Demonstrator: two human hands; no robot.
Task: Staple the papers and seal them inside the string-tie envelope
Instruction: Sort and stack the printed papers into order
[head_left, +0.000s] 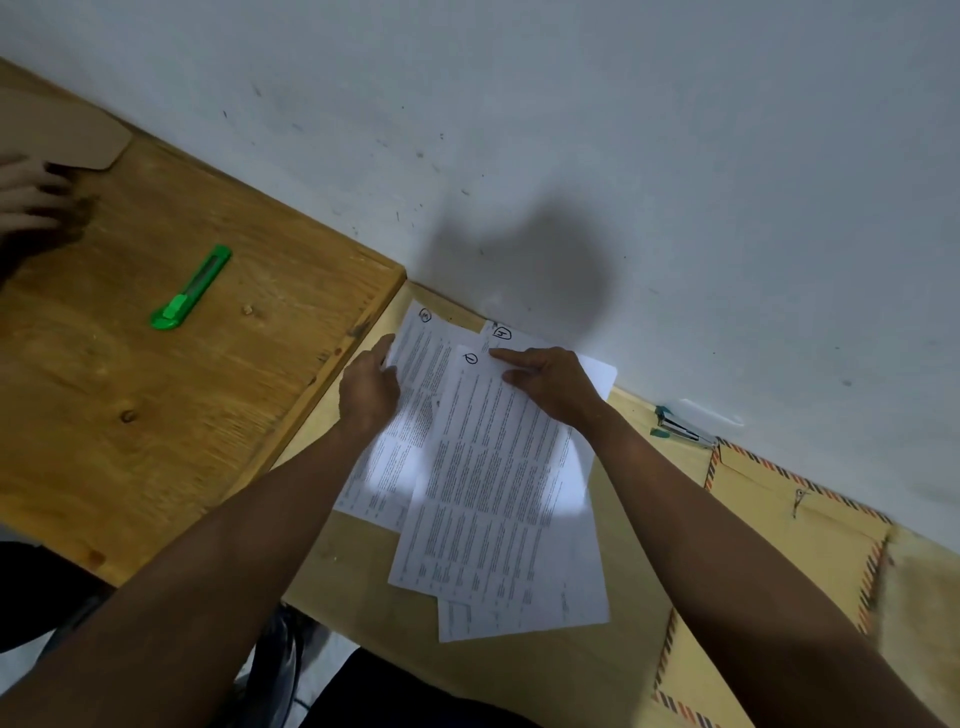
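Note:
Several printed white papers (493, 483) lie fanned out on the pale table, each with a circled number at its top corner. My left hand (370, 387) pinches the left edge of the sheet marked 3. My right hand (550, 382) presses flat on the top sheet, index finger pointing at its upper corner. A small stapler (678, 428) with teal ends lies against the wall to the right. Beyond it lies the string-tie envelope (810, 525), tan with a striped border, its flap clasp showing.
A darker wooden table (156, 395) adjoins on the left, holding a green utility knife (191, 289). Another person's hand (31, 200) rests at the far left by a brown cardboard piece (62, 130). The white wall (571, 130) runs along the back.

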